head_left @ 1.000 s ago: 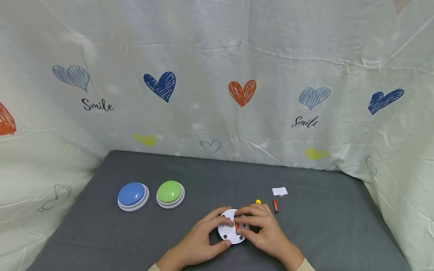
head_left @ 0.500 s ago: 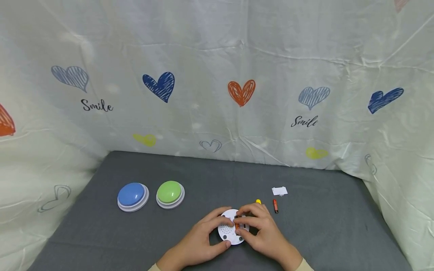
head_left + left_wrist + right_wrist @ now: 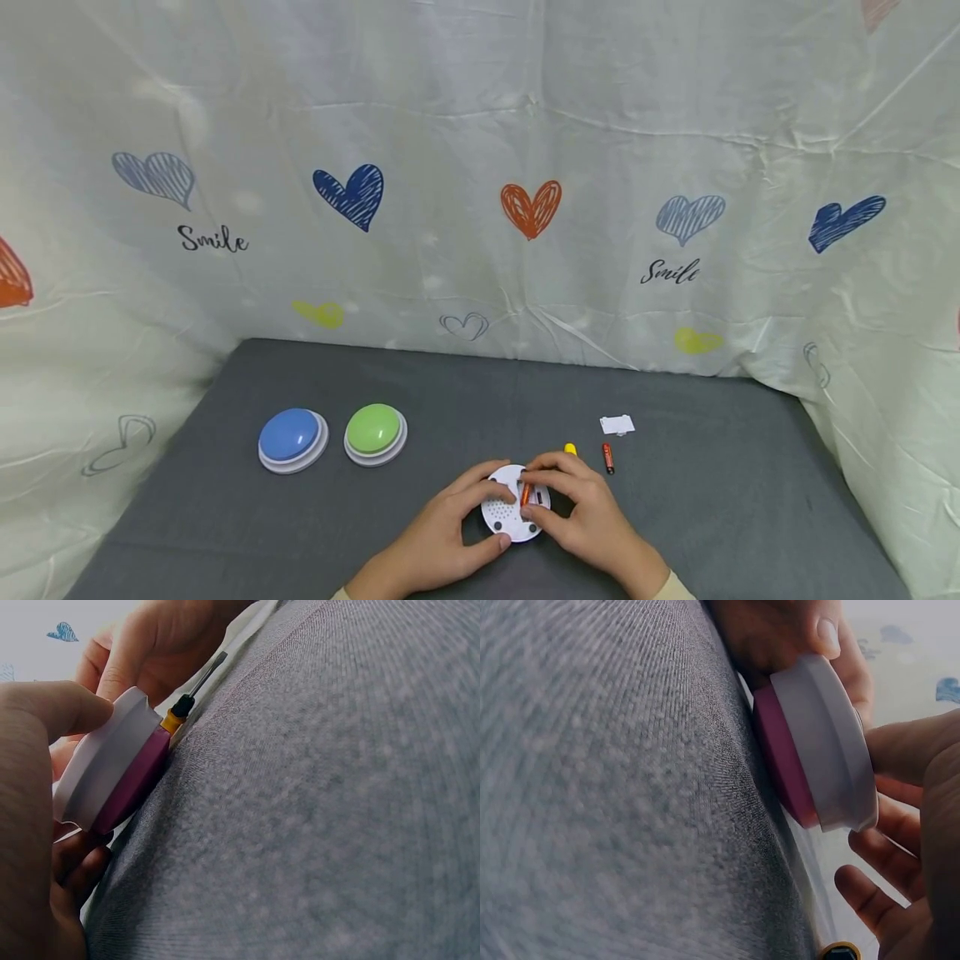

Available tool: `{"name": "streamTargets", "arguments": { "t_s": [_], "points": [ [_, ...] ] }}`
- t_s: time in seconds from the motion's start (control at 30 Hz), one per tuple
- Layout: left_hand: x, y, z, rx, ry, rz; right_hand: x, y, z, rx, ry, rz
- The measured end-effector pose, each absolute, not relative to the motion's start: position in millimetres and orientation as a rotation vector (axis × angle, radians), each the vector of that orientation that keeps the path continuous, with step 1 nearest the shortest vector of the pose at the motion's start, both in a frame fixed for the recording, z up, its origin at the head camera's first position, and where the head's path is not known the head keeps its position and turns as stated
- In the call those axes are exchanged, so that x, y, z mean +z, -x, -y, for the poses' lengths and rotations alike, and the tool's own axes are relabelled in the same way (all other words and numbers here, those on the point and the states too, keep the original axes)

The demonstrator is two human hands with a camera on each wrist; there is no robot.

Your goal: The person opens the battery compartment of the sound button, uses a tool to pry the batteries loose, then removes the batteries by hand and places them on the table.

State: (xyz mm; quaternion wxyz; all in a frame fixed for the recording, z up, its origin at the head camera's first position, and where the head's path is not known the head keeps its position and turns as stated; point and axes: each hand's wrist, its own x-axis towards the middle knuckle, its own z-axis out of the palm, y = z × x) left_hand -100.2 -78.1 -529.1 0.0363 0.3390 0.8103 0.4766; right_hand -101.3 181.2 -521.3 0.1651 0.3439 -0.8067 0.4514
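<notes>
A round white push button [image 3: 501, 510] lies face down, its battery compartment upward. Its pink-purple dome [image 3: 784, 757] shows underneath in the right wrist view, against the grey cloth. My left hand [image 3: 446, 525] grips the rim from the left, thumb at the near edge and fingers at the far side. With its fingertips, my right hand [image 3: 588, 512] pinches an orange-red battery [image 3: 526, 494], which sits tilted at the compartment. Fingers partly cover the compartment. A second battery [image 3: 608, 458] lies on the cloth beyond the right hand, near a white battery cover [image 3: 617, 425].
A blue button [image 3: 289, 435] and a green button [image 3: 374, 428] stand dome up on the left of the grey tablecloth [image 3: 450, 400]. A screwdriver [image 3: 177, 714] with a yellow and black handle lies behind the right hand. A white heart-printed curtain [image 3: 420, 275] closes off the back.
The battery under my right fingertips has tilted slightly, and those fingers have shifted a little. My left hand keeps its hold on the button. The head view has moved slightly.
</notes>
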Motion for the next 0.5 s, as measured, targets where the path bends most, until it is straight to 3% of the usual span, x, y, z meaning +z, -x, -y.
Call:
{"name": "streamTargets", "arguments": {
  "t_s": [0.5],
  "points": [
    [-529.2, 99.9, 77.7, 1.464, -1.084, -2.516, -518.8, 101.8, -183.8, 1.239, -0.913, 2.289]
  ]
}}
